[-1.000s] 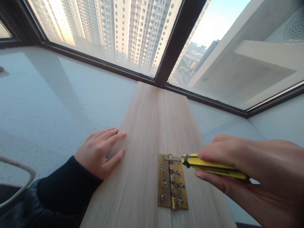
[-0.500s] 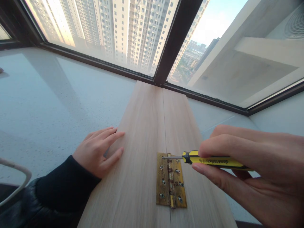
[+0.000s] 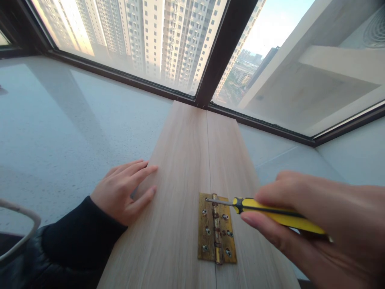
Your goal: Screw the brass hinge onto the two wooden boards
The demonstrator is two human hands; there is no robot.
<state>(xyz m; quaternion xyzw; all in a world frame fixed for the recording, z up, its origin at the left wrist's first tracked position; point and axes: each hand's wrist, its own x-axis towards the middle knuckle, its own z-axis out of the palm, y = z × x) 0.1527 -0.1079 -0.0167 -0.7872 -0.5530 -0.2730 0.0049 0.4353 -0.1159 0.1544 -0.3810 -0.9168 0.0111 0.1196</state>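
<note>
Two pale wooden boards (image 3: pixel 183 168) lie side by side on a grey stone sill, joined by a brass hinge (image 3: pixel 216 229) near the front. My right hand (image 3: pixel 325 224) grips a yellow and black screwdriver (image 3: pixel 270 210), whose metal tip rests at the screw in the hinge's top left corner. My left hand (image 3: pixel 124 190) lies flat with fingers spread on the left board's edge, a black sleeve behind it.
The speckled grey sill (image 3: pixel 60 128) stretches to the left and back. A dark window frame (image 3: pixel 210 52) runs along the far edge, with tower blocks outside. A curved pale rim (image 3: pixel 21 224) shows at the lower left.
My right hand has rolled and shifted slightly with the screwdriver, its tip staying at the hinge's top left screw. The left hand has stayed on the board.
</note>
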